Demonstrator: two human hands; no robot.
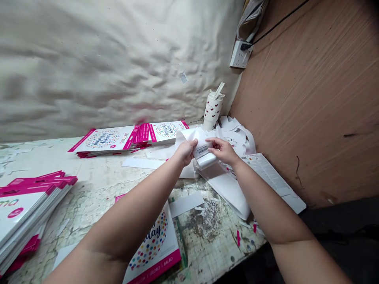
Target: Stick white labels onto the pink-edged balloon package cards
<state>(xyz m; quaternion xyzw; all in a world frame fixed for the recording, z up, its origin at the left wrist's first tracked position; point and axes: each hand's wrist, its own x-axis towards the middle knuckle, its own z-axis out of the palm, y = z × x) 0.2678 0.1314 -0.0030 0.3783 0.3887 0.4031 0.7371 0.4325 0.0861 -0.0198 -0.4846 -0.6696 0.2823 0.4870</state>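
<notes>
My left hand (185, 153) and my right hand (223, 152) hold a folded white paper packet (202, 152) between them, above the far end of the table. A small barcode label (202, 150) on its face sits between my two hands. Loose white paper sheets (227, 189) lie under and beside my right hand. A printed instruction sheet (266, 173) lies to the right of them. Flat white-and-pink "Happy Birthday" balloon packs (103, 139) are stacked beyond my left hand. Another pack (154, 244) lies partly hidden below my left forearm.
A tall stack of pink-edged packs (26, 201) stands at the near left of the worn, paint-stained table (207, 225). A white heart-patterned cup (213, 106) stands in the far corner. Beyond it are a crinkled cloth wall (103, 59), a plywood wall (304, 98) and a wall socket (240, 54).
</notes>
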